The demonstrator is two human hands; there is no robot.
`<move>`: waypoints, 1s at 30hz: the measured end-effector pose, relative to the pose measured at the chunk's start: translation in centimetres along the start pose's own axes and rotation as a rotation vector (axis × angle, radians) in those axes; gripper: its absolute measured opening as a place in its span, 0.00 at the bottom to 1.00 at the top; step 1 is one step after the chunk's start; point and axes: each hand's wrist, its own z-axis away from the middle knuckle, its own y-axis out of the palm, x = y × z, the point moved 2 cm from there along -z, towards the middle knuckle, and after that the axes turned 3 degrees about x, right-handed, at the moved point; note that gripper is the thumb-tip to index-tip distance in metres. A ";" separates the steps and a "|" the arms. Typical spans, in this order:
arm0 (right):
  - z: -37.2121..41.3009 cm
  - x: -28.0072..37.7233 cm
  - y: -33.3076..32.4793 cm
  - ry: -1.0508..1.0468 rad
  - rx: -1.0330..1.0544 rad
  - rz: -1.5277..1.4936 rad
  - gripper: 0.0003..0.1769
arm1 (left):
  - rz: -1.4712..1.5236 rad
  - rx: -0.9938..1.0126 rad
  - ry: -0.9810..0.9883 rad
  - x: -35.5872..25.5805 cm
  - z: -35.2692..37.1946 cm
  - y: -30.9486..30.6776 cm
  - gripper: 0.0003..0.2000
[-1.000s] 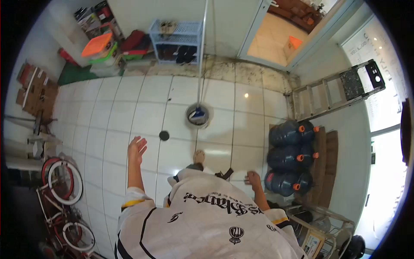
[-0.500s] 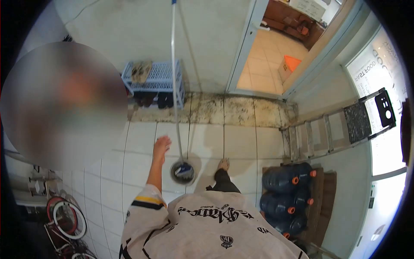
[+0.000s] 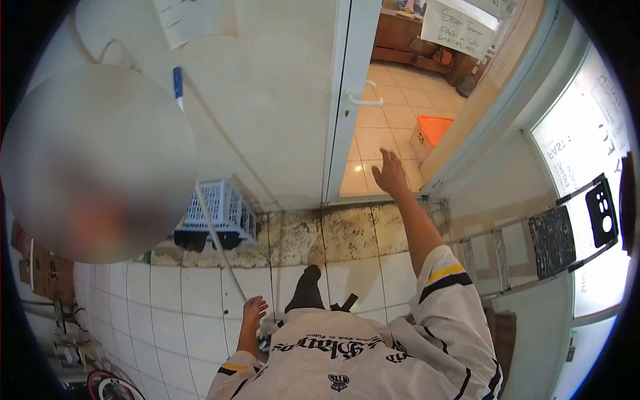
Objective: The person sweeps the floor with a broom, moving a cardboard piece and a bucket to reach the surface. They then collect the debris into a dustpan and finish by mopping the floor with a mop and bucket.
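Observation:
My right hand reaches forward with fingers spread, holding nothing. It is in front of the doorway, to the right of and below the white door handle, apart from it. Low on the left, my left hand has its fingers loosely apart, next to the mop handle. The mop leans against the wall, its blue grip at the top; its head is hidden behind my left arm and shirt. My bare foot stands on the stained step below the door.
A blue plastic shoe rack stands against the wall on the left. On the right, a folding ladder leans by the wall. An orange-lidded box sits inside the room beyond, near a handwritten paper sign.
I have moved forward toward the doorway. My right hand has come into view, stretched out. My left hand is lower, and the bucket and several water bottles are now out of sight.

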 end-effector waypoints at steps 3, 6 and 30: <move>-11.5 1.4 -0.7 0.023 -0.041 0.176 0.35 | -0.039 0.003 -0.022 -5.9 -7.3 4.1 0.17; -20.4 -1.4 2.7 -0.148 -0.299 0.366 0.27 | -0.122 0.039 0.001 -12.8 -12.9 8.9 0.16; -0.5 -4.9 -1.7 0.598 -0.130 -0.035 0.14 | -0.339 -0.438 2.310 -65.5 -12.9 41.0 0.21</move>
